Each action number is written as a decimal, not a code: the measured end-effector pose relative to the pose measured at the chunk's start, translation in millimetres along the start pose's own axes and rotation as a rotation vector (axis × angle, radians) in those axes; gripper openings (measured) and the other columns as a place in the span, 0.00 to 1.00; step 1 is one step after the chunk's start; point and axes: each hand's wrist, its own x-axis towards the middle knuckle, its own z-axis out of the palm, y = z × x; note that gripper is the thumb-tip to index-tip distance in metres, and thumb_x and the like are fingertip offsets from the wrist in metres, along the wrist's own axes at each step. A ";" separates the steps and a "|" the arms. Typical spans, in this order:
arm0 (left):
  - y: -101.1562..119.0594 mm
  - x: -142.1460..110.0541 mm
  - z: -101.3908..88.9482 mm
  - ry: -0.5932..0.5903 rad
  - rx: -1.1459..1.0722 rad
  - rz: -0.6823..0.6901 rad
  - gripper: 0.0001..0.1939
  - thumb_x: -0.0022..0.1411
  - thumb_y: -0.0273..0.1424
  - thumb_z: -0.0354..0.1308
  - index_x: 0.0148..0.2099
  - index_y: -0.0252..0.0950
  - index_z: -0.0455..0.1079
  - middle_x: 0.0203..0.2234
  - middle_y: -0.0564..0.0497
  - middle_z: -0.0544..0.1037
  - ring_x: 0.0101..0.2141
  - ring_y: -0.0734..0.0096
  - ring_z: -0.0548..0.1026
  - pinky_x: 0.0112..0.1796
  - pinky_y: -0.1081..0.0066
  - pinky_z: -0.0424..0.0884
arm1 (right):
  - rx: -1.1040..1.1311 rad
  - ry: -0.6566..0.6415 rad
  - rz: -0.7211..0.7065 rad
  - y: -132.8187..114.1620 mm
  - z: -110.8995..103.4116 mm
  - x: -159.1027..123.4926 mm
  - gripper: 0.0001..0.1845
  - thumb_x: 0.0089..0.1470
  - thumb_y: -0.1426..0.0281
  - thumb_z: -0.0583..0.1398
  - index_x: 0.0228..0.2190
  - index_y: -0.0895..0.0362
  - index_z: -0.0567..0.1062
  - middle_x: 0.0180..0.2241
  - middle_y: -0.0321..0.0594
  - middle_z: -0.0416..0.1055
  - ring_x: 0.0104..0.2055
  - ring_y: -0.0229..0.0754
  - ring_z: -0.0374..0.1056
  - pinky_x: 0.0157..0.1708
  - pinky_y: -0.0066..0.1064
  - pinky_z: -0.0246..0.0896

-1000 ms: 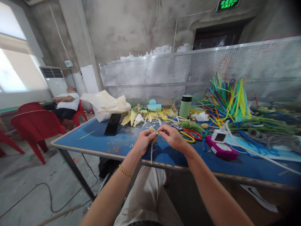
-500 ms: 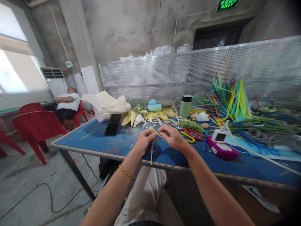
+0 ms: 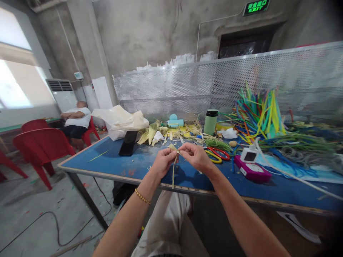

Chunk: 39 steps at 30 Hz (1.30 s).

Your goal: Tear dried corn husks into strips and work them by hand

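Between my two hands is a pale green-yellow strip of dried leaf (image 3: 173, 175), with one narrow end hanging down past the table's front edge and a wider bit showing above my fingers. My left hand (image 3: 164, 162) pinches it between thumb and fingers. From the other side my right hand (image 3: 195, 156) pinches the same strip, its fingertips almost touching the left ones. The fingers hide the middle of the strip. Just right of my right hand lie scissors with yellow and red handles (image 3: 218, 154).
A black phone (image 3: 128, 143), a white bag (image 3: 122, 123) and a heap of dried husks (image 3: 152, 132) lie left of centre. Toward the right are a green bottle (image 3: 210, 122), a magenta box (image 3: 252, 169), a white cable and bundled coloured strips (image 3: 264, 114). A person (image 3: 76, 117) sits far left.
Both hands keep their pinch on the leaf strip and stay nearly in place, with only slight finger movement. The whole view has shifted slightly.
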 end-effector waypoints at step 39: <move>-3.5 6.4 -5.1 0.286 0.080 0.028 0.14 0.39 0.34 0.71 0.25 0.29 0.75 0.18 0.52 0.71 0.21 0.79 0.65 0.25 0.74 0.60 | -0.229 -0.039 0.026 1.1 18.5 -0.8 0.14 0.53 0.64 0.57 0.21 0.58 0.73 0.20 0.36 0.69 0.23 0.35 0.59 0.25 0.26 0.49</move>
